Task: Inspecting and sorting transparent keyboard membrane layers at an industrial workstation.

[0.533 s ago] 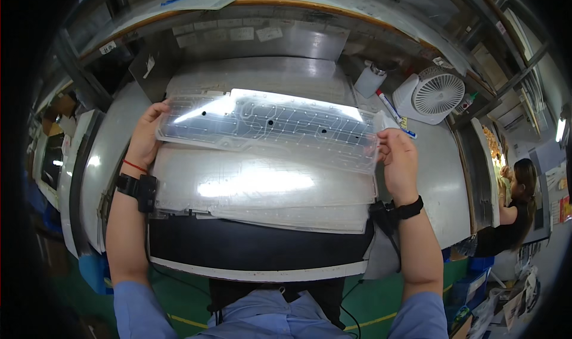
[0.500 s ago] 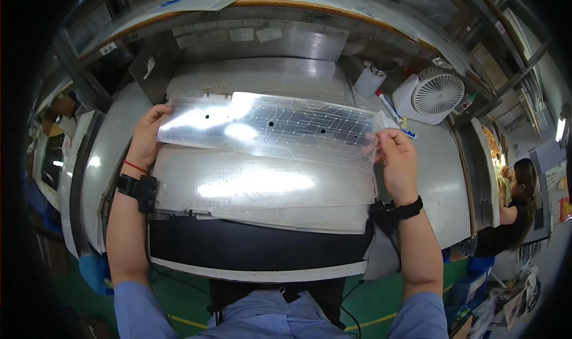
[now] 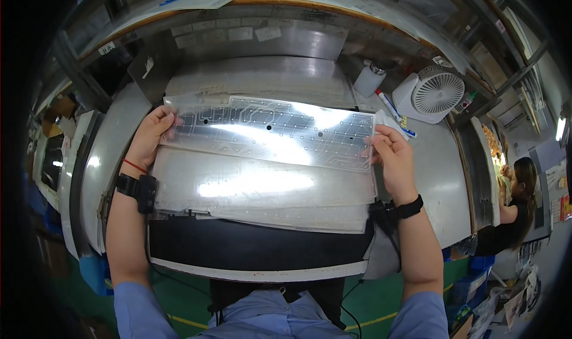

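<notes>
Head view: on the worktop [image 3: 432,178], across mid-frame, lie stacked clear sheets [image 3: 179,181]; over them, at centre, one patterned film [image 3: 286,131] is pinched at its ends by the left hand [image 3: 152,135] and right hand [image 3: 395,157]. Uneven pull could crease it; a loosened pinch could drop it.

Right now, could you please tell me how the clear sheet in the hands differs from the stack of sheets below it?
The held sheet is gripped at its ends by the left hand and right hand; the stack lies untouched. The held sheet shows dark spots and crisp lines; the stack looks paler, its lines fainter. Both are long and shiny with glare.
</notes>
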### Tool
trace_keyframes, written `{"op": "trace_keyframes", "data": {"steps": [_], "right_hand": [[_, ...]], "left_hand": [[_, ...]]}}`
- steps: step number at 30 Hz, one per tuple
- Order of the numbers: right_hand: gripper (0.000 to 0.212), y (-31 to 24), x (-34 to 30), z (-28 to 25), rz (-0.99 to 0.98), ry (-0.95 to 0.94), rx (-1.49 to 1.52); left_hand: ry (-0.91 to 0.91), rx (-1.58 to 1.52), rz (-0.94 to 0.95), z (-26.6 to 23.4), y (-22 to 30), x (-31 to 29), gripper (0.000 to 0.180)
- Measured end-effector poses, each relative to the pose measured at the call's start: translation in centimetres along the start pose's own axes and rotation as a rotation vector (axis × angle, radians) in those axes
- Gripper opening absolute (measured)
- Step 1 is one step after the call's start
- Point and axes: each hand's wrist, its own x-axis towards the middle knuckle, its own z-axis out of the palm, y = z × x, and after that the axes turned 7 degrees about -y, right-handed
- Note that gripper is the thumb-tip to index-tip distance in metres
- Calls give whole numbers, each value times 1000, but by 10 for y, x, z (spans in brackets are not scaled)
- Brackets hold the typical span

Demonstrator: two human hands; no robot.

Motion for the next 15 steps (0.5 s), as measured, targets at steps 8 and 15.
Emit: {"op": "trace_keyframes", "data": {"steps": [8,15], "right_hand": [[31,5,0,-2,-15,-33,2],[22,1,1,-1,24,-23,-48]], "left_hand": [[-19,-3,23,-3,-3,-1,9],[-9,-21,30,-4,-4,-1,9]]}}
